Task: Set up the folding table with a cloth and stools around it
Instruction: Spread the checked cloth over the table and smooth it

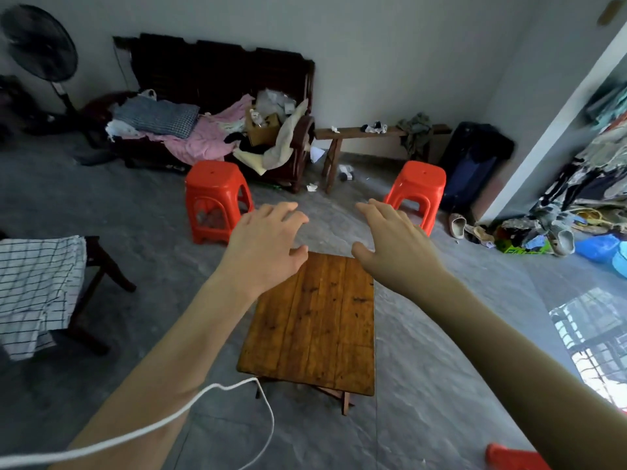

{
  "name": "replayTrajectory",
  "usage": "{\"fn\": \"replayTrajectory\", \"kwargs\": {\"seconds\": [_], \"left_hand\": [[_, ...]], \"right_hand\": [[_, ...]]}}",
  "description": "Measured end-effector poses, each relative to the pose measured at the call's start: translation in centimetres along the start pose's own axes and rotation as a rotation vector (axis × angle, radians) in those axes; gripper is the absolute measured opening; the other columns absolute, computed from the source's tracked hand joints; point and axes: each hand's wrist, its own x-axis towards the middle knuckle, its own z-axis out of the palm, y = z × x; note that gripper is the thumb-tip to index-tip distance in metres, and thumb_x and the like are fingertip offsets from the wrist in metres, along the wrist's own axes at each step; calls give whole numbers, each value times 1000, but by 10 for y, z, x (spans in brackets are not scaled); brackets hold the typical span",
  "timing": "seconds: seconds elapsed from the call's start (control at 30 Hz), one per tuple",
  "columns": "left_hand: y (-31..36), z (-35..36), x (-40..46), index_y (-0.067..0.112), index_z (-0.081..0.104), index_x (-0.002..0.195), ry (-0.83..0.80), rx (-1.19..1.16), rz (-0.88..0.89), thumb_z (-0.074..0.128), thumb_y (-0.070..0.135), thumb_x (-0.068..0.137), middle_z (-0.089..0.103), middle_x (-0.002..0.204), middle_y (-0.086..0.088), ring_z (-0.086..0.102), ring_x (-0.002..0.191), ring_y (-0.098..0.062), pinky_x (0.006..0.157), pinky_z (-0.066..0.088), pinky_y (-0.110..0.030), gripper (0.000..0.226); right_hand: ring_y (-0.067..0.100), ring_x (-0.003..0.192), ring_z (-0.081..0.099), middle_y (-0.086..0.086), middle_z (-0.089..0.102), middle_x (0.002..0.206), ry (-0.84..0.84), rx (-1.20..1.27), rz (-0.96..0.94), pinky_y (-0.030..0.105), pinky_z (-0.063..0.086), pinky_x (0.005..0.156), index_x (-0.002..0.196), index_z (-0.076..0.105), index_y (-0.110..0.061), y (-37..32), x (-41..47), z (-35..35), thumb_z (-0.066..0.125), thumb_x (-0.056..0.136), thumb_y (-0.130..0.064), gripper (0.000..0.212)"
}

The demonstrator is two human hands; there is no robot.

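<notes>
- Left hand (264,247) and right hand (395,245) stretched out above far end of folding table (315,327), fingers spread, holding nothing.
- Bare wooden table standing mid-floor.
- Two red stools (213,198) (419,191) beyond it, far left and far right.
- Checked cloth (35,290) draped over dark chair (98,286), near left.
</notes>
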Motion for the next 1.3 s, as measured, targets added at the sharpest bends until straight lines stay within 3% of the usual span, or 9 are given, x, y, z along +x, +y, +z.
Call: {"fn": "replayTrajectory", "kwargs": {"seconds": [0.47, 0.67, 0.93, 1.3], "left_hand": [[-187, -48, -93, 25, 46, 139, -14, 44, -186, 57, 47, 88, 35, 154, 1, 37, 137, -23, 109, 31, -43, 57], [-267, -47, -146, 28, 14, 156, -218, 64, -281, 43, 54, 96, 0, 164, 1, 3, 151, -22, 121, 11, -49, 71], [-340, -45, -201, 23, 3, 157, -267, 20, -380, 36, 57, 97, -10, 164, 3, -7, 150, -16, 122, 4, -46, 77], [-444, -31, -216, 22, 2, 157, -316, -19, -478, 35, 57, 98, -13, 163, 4, -9, 150, -14, 122, 2, -45, 76]], "right_hand": [[29, 136, 36, 3, 31, 155, -65, 7, -184, 48, 36, 107, 149, 30, -23, -214, 46, 40, 50, 90, -39, 64], [29, 134, 38, 1, 35, 151, -95, 31, -251, 47, 35, 104, 146, 34, -23, -307, 51, 68, 50, 91, -38, 59], [26, 144, 24, 1, 19, 161, -211, 27, -341, 50, 28, 112, 152, 25, -25, -386, 62, 111, 49, 93, -43, 67], [27, 144, 25, 1, 20, 161, -267, 21, -438, 50, 27, 114, 151, 29, -25, -476, 127, 161, 51, 92, -44, 66]]}}
